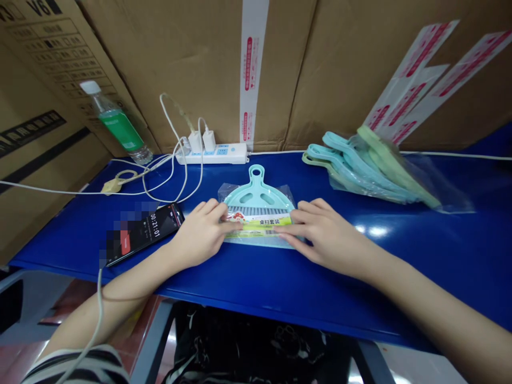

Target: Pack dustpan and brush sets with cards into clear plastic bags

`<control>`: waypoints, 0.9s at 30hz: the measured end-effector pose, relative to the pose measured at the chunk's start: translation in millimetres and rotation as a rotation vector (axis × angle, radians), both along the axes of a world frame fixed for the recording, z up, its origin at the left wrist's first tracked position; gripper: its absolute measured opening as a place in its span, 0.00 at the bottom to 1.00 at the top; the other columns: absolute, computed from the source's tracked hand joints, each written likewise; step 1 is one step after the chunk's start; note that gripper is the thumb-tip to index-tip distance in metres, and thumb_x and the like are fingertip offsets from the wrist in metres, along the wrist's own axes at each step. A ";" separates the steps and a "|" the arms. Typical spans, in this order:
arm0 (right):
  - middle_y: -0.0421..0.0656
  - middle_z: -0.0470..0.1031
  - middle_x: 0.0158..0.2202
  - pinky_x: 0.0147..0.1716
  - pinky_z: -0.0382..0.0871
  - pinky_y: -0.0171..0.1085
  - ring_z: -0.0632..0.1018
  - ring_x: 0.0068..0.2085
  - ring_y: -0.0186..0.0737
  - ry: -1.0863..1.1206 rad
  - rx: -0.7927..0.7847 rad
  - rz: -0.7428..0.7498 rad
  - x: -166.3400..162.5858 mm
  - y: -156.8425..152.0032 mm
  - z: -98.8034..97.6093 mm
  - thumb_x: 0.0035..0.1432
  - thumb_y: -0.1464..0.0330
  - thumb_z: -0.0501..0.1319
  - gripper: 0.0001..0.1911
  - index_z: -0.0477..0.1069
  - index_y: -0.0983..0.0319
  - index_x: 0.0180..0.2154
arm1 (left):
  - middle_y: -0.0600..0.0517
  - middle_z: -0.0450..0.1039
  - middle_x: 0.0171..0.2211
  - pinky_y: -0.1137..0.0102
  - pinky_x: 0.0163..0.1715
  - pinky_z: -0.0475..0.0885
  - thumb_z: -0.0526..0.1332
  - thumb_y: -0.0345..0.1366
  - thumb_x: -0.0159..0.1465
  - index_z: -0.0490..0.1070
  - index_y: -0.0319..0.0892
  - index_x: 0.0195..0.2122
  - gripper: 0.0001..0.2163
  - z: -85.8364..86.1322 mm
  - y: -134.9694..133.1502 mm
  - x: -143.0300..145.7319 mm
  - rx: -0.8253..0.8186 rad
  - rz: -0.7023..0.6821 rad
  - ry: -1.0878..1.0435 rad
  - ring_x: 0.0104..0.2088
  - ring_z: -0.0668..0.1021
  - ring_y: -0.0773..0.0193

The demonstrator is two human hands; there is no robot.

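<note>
In front of me on the blue table (256,282) lies a light-blue dustpan and brush set (260,200) in a clear plastic bag, its ring handle pointing away from me. A yellow and white printed label (260,221) runs across its near part, below the grey bristles. My left hand (206,229) grips the left edge, fingers curled and a fingertip on the label. At the right edge, my right hand (318,229) holds the set in the same way, with a finger laid along the label. The undersides of the grips are hidden.
Several bagged blue and green dustpan sets (368,165) are piled at the right. A phone (146,234) with a running timer lies left. Behind are a white power strip (230,153) with tangled cables, a green-labelled bottle (120,128) and tall cardboard (192,64).
</note>
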State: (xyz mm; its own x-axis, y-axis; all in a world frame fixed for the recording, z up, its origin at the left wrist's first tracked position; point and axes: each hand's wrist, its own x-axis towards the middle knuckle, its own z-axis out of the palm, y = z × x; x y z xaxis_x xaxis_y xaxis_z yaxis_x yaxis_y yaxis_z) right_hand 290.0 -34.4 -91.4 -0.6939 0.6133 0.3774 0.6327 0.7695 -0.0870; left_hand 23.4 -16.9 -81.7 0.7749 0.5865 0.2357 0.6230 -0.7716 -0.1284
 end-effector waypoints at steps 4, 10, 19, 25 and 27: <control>0.41 0.68 0.21 0.33 0.52 0.40 0.64 0.28 0.40 -0.053 -0.137 -0.010 15.2 6.2 9.9 0.69 0.66 0.51 0.21 0.77 0.61 0.28 | 0.49 0.67 0.29 0.67 0.33 0.67 0.52 0.20 0.61 0.80 0.47 0.32 0.19 3.7 9.4 -12.0 0.008 0.053 -0.078 0.32 0.66 0.60; 0.42 0.67 0.21 0.33 0.54 0.40 0.67 0.29 0.41 -0.073 -0.253 -0.050 18.0 9.9 12.7 0.69 0.65 0.46 0.22 0.68 0.60 0.25 | 0.50 0.71 0.29 0.67 0.32 0.68 0.51 0.22 0.61 0.75 0.41 0.29 0.14 4.6 10.8 -11.1 -0.027 0.105 -0.032 0.31 0.67 0.60; 0.41 0.68 0.24 0.32 0.59 0.40 0.69 0.28 0.42 0.023 -0.301 -0.233 6.3 6.8 -3.8 0.62 0.70 0.48 0.05 0.57 0.58 0.31 | 0.51 0.73 0.29 0.68 0.30 0.67 0.46 0.31 0.67 0.67 0.41 0.33 0.11 8.9 8.6 -8.3 -0.170 0.105 -0.007 0.30 0.72 0.61; 0.40 0.67 0.25 0.32 0.59 0.41 0.69 0.26 0.41 0.048 -0.292 -0.229 5.5 7.5 -5.2 0.60 0.71 0.48 0.02 0.56 0.58 0.34 | 0.52 0.71 0.27 0.69 0.29 0.67 0.49 0.29 0.65 0.66 0.41 0.33 0.08 5.9 9.9 -8.6 -0.144 0.146 0.008 0.29 0.73 0.62; 0.39 0.65 0.24 0.33 0.60 0.41 0.68 0.25 0.41 0.065 -0.312 -0.226 5.7 8.3 -4.5 0.61 0.69 0.48 0.02 0.55 0.57 0.33 | 0.52 0.71 0.26 0.70 0.28 0.67 0.49 0.29 0.65 0.66 0.41 0.33 0.08 6.5 9.7 -8.7 -0.129 0.152 0.023 0.28 0.74 0.62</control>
State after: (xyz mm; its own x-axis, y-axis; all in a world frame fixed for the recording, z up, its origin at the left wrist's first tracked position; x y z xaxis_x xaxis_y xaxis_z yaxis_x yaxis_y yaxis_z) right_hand 295.7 -26.1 -95.9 -0.5090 0.8402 0.1868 0.7688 0.5414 -0.3403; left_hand 14.7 -7.2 -75.2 0.6797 0.7211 0.1341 0.7314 -0.6801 -0.0503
